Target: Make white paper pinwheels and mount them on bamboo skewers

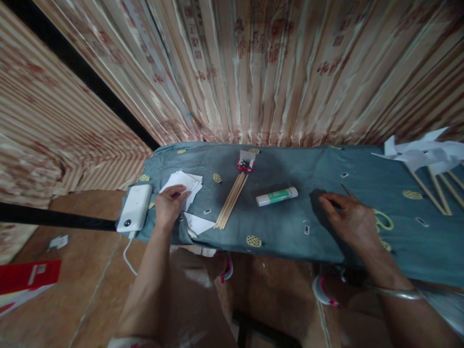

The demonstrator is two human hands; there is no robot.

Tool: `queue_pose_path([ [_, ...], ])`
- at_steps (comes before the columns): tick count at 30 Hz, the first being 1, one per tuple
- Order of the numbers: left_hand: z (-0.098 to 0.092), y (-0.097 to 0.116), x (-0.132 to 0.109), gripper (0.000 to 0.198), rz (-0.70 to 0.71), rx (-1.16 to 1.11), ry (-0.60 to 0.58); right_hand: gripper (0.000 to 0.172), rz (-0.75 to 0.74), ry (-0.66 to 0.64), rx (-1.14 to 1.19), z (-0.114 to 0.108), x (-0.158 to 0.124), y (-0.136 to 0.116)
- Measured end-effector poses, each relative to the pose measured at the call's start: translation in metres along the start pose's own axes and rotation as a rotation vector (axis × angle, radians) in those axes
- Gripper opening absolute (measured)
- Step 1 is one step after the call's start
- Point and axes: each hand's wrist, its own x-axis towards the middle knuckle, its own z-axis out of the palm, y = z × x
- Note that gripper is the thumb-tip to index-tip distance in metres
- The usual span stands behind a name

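Observation:
My left hand point(171, 203) is over a loose stack of white paper pieces point(194, 181), its thumb and fingers pinched at the top sheet. A folded white paper triangle point(198, 224) lies just below the stack. To the right, my right hand point(346, 215) is above the cloth with its fingers curled together; whatever they hold, if anything, is hidden. Beneath or behind that hand lie scissors with a pale green handle point(384, 221); the blade tip shows past the knuckles and the middle is covered. Between my hands are several thin wooden sticks point(231, 202) and a white and green glue stick point(277, 195).
A small red box of metal pins point(245, 162) stands open behind the sticks. White paper pinwheels point(427, 152) on wooden sticks lie at the far right. A white power bank point(136, 208) with a cable sits at the left edge of the cloth-covered table point(282, 234). Curtains point(253, 72) hang behind.

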Motion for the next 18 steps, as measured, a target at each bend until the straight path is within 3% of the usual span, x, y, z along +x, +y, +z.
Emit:
queue_pose_path([
  [13, -0.0008, -0.0004, -0.0002, 0.025, 0.020, 0.020, -0.011, 0.040, 0.006, 0.002, -0.002, 0.0011, -0.0003, 0.0011],
  [18, -0.0006, -0.0010, 0.0001, 0.028, 0.073, 0.123, 0.002, 0.041, 0.000, -0.002, -0.031, 0.0002, 0.0002, 0.0015],
])
